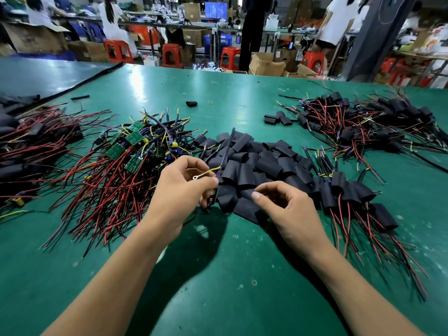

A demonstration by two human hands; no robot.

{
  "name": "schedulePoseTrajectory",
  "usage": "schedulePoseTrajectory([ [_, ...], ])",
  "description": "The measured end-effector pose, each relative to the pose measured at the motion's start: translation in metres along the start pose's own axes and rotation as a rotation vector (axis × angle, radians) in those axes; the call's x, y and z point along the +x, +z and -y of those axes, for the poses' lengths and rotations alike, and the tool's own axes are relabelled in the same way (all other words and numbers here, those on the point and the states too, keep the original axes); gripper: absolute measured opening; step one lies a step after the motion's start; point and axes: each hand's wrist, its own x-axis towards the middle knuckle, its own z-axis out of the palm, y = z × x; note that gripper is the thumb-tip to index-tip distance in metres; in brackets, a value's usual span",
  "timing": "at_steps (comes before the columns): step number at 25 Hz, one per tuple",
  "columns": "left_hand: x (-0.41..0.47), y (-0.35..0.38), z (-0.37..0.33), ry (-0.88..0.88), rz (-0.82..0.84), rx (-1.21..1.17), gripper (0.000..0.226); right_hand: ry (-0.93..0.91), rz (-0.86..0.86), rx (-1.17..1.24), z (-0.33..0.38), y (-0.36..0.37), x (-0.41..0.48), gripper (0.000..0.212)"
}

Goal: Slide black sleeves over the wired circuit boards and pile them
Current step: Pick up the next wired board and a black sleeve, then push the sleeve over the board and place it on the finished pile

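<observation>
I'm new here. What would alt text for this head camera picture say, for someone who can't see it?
A person's left hand pinches a wired circuit board above a green table, while the right hand touches the pile of black sleeves. Heaps of bare boards lie left, sleeved ones right.

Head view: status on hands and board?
Left grip holds wired board, no sleeve yet. Right grip at sleeve pile, hold unclear. Nothing in the way.
</observation>
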Motion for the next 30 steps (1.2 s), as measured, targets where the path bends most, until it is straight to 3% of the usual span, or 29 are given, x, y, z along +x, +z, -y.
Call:
schedulePoseTrajectory([
  [3,0.0,0.007,0.0,-0.087,0.039,-0.453,0.025,-0.049,0.09,-0.195,-0.002,0.001,-0.002,0.029],
  [6,0.004,0.009,0.003,-0.148,0.089,-0.608,0.027,-0.118,0.157,-0.462,-0.003,0.006,-0.006,0.049],
  [11,0.004,0.014,0.01,-0.162,0.169,-0.462,0.026,-0.104,0.121,-0.474,0.0,0.005,-0.006,0.028],
  [14,0.002,0.014,0.012,-0.06,0.151,-0.269,0.023,-0.019,0.109,-0.402,0.005,-0.002,-0.004,0.021],
  [17,0.001,0.012,0.012,0.139,0.11,0.096,0.014,0.035,0.114,-0.379,0.008,-0.008,-0.004,0.02],
  [22,0.0,0.007,0.009,0.155,0.052,0.295,0.007,0.012,0.11,-0.335,0.01,-0.005,-0.004,0.03],
  [24,0.0,0.007,0.007,0.118,0.069,0.202,0.008,0.032,0.094,-0.297,0.009,-0.006,-0.002,0.037],
  [27,0.001,0.007,0.003,-0.011,0.134,-0.168,0.01,0.071,0.069,-0.191,0.007,-0.009,0.0,0.04],
  [30,0.005,0.004,0.005,-0.077,0.179,-0.343,0.034,0.094,0.035,-0.064,0.005,-0.011,0.003,0.038],
])
